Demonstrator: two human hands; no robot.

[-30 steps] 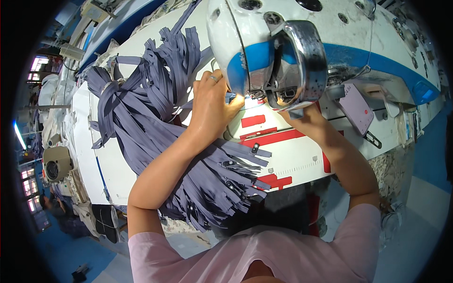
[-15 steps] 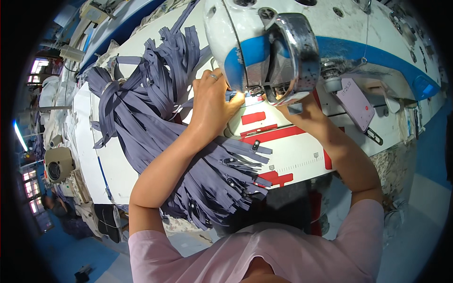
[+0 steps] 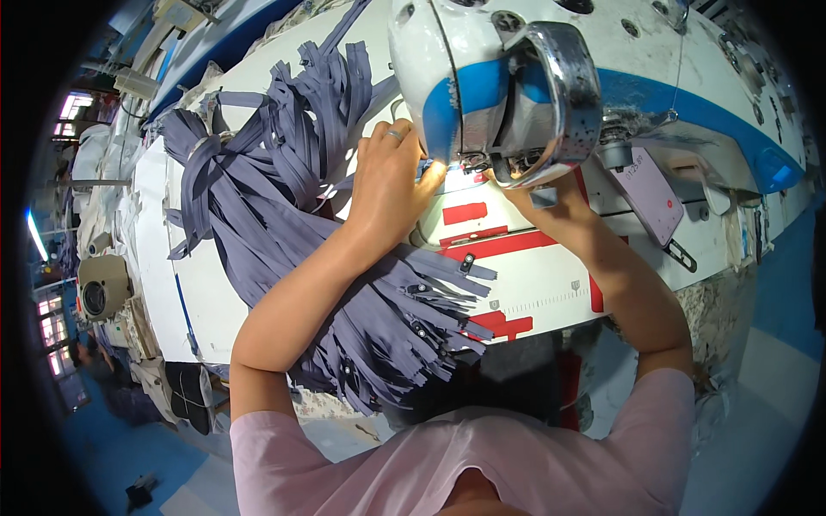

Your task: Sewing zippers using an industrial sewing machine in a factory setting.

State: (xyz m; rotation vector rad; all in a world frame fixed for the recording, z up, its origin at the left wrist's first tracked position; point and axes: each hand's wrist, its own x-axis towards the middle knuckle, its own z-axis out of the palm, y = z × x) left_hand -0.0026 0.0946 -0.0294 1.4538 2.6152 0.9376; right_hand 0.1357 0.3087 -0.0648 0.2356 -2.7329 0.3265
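A white and blue sewing machine (image 3: 430,60) stands over the work, with a shiny metal lever (image 3: 578,99) at its front. My left hand (image 3: 385,185), a ring on one finger, is left of the needle area. Its fingers are bent and its thumb points toward the needle; a bit of dark blue material shows by the thumb, too small to name. My right hand (image 3: 555,206) reaches in from the right, its fingers hidden behind the machine head. A thick bundle of grey-blue zippers (image 3: 258,228) lies left of and under my left forearm, metal pulls at its near ends.
A phone (image 3: 651,193) leans on the machine bed at the right. Red tape (image 3: 503,245) and a printed ruler scale mark the white table (image 3: 551,279). A blue pen-like stick (image 3: 185,314) lies at the left edge. Other machines and cloth piles fill the far left.
The machine head appears slightly farther right and lower, as the view has shifted a little. My hands keep nearly the same places by the needle. The zipper bundle lies as before.
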